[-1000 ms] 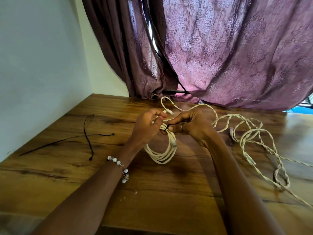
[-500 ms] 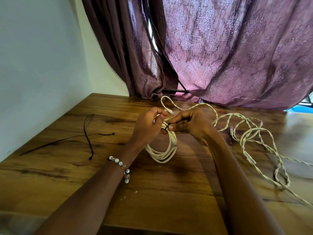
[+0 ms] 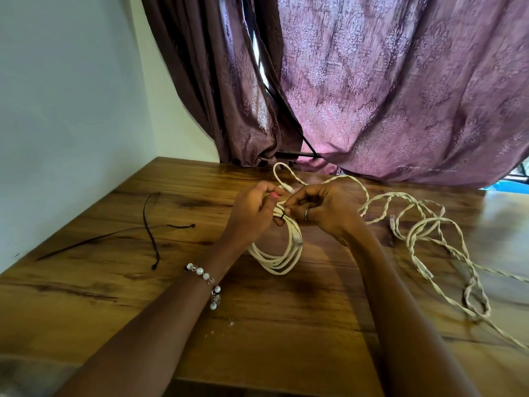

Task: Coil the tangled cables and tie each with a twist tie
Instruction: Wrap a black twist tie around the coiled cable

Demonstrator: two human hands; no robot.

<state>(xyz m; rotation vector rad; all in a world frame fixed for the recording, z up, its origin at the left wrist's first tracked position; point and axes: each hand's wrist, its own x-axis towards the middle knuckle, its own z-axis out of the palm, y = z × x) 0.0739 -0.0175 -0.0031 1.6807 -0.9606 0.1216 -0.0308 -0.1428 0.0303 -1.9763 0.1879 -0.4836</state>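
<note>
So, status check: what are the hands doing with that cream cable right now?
Left hand grips coiled cable. Right hand pinches black twist tie at coil top. Second cable tangled, right side.

No readable text here: no labels, brands, numbers or signs on the wooden table, nor on the patterned curtain hanging behind that table.

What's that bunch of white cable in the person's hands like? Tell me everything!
The coiled cream-white cable is wound into several round loops of smooth cord. A thin black twist tie wraps its top. The left hand and right hand pinch it there, holding it upright so its bottom rests near the brown wooden table. One pale plug end pokes up between the fingers.
</note>
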